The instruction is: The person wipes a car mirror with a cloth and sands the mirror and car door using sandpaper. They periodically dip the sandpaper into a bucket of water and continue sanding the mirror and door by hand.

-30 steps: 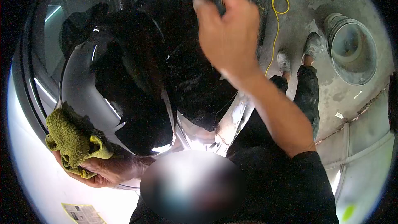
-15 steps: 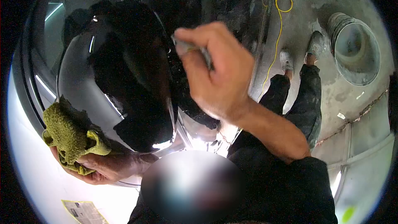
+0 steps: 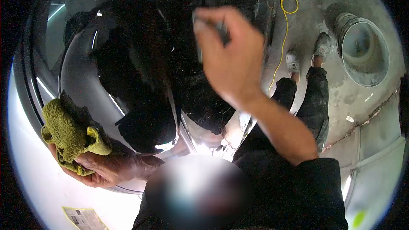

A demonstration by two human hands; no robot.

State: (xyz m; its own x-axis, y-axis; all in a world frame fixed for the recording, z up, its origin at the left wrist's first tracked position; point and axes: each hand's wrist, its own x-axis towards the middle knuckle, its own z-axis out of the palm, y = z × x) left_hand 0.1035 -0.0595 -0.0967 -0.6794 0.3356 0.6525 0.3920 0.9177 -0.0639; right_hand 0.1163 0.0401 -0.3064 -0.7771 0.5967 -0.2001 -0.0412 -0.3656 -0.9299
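A glossy black car panel [image 3: 140,59] fills the middle and left of the head view, with bright light streaks reflected in it. My left hand [image 3: 102,168] is at the lower left, its fingers wrapped around a yellow-green microfiber cloth [image 3: 64,130] that rests at the panel's edge. Over the panel's right part, my right hand [image 3: 234,55] is closed in a pinch and slightly smeared by motion. A thin greyish edge shows at its fingertips, but I cannot tell what the object is.
A bucket [image 3: 365,53] stands on the concrete floor [image 3: 341,98] at the right. A yellow cord [image 3: 284,38] runs along the floor beside the car, looping once. My shoes [image 3: 321,44] are near the bucket. Newspaper [image 3: 85,218] lies on the white surface at the lower left.
My right hand has moved up and slightly right over the panel, away from my body. My left hand with the cloth has barely shifted.
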